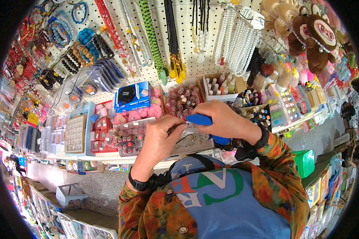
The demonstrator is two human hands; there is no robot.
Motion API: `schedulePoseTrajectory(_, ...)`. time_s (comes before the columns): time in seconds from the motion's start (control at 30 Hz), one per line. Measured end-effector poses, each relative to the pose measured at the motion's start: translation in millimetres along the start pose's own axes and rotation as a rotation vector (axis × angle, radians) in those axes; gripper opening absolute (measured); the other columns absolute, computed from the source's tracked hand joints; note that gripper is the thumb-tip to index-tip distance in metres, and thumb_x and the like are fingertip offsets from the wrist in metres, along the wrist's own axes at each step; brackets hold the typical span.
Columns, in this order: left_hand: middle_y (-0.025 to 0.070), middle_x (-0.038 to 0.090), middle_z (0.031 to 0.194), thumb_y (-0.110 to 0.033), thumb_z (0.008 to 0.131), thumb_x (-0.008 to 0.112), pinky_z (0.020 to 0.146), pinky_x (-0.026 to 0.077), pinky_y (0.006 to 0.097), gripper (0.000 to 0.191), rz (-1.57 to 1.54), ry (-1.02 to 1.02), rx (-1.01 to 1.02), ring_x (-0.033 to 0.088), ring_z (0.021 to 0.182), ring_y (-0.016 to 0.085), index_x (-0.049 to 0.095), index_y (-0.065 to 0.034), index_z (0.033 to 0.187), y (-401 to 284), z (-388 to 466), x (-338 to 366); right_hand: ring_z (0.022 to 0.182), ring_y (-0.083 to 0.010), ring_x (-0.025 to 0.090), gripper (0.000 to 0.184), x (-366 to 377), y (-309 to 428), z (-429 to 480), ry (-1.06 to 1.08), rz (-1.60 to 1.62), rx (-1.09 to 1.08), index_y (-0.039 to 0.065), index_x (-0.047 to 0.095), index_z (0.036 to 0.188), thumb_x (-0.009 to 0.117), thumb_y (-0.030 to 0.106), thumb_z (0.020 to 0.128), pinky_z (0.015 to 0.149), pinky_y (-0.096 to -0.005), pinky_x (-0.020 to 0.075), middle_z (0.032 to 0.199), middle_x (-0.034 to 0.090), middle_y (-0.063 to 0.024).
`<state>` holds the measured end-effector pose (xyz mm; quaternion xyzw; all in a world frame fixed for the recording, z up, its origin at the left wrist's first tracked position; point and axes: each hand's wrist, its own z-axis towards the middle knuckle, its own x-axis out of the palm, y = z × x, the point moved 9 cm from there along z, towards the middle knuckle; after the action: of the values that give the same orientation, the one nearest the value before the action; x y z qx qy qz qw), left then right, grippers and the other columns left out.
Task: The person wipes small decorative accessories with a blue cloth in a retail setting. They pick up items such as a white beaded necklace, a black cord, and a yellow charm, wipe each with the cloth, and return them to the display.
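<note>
My right hand [224, 121] is closed around a blue-handled tool [199, 119], its kind unclear, with the tip pointing left. Close to that tip, my left hand [161, 134] pinches something small between thumb and forefinger; my fingers mostly hide it. Both hands are above a clear tray of small jewellery pieces [194, 142] at the shelf's front. Beyond them stands a box of small capped tubes [182, 100]. Left of my left hand lies a clear case of red-capped tubes [128, 137]. Another blue item [221, 140] shows below my right hand.
Bead necklaces [151, 35] hang from a white pegboard [185, 67] at the back. A blue wrist support box [132, 96] lies on pink items. Plush toys [314, 38] hang at upper right. A grey stool [69, 194] and a green bin [304, 162] stand behind the shelf front.
</note>
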<state>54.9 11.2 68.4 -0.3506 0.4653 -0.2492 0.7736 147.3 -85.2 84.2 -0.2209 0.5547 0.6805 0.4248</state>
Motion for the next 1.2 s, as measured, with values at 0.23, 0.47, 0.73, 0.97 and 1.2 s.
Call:
schedulePoseTrajectory(0.23,0.0010,0.061,0.070,-0.009,0.092,0.065,0.054,0.044,0.0247,0.010,-0.381,-0.005,-0.232,0.056,0.060,0.007,0.067,0.0006,0.092,25.3,-0.6,3.2,0.083,-0.0297,0.062,0.028,-16.5,8.0,-8.7,-0.212,0.076,-0.111,0.008,0.063,0.099,0.073,0.018,0.075,0.075,-0.0395,0.0459,0.088,0.064,-0.0084)
schedulePoseTrajectory(0.47,0.0033,0.063,0.073,-0.014,0.097,0.060,0.052,0.044,0.0241,0.015,-0.923,-0.072,-0.314,0.057,0.058,0.010,0.064,0.0003,0.093,36.5,5.2,15.6,0.077,-0.0220,0.058,0.041,-2.2,42.6,-33.7,-0.459,-0.309,-0.379,0.010,0.061,0.106,0.072,0.012,0.066,0.077,-0.0387,0.0406,0.084,0.055,-0.0047)
schedulePoseTrajectory(0.73,0.0035,0.064,0.071,-0.015,0.096,0.061,0.051,0.045,0.0245,0.016,-0.880,0.004,-0.348,0.057,0.057,0.010,0.065,0.0004,0.092,33.4,6.4,29.5,0.074,-0.0233,0.058,0.037,-12.9,34.3,-40.2,-0.537,-0.316,-0.324,0.009,0.063,0.100,0.073,0.010,0.064,0.074,-0.0377,0.0411,0.081,0.056,-0.0045)
schedulePoseTrajectory(0.97,0.0020,0.064,0.070,-0.015,0.096,0.061,0.052,0.045,0.0232,0.016,-0.736,0.102,-0.314,0.056,0.058,0.008,0.065,-0.0007,0.091,35.0,5.2,34.0,0.074,-0.0300,0.061,0.022,-26.8,-3.6,-35.3,-0.471,0.175,0.022,0.002,0.063,0.094,0.073,0.008,0.075,0.070,-0.0375,0.0483,0.081,0.061,-0.0112)
schedulePoseTrajectory(1.2,0.0018,0.062,0.069,-0.013,0.096,0.060,0.052,0.043,0.0236,0.014,-0.842,0.091,-0.322,0.055,0.058,0.008,0.064,-0.0013,0.090,34.0,6.3,33.8,0.068,-0.0129,0.053,0.016,-19.6,-17.0,-38.0,-0.340,0.388,0.164,0.000,0.062,0.094,0.069,0.009,0.083,0.065,-0.0303,0.0473,0.076,0.057,-0.0079)
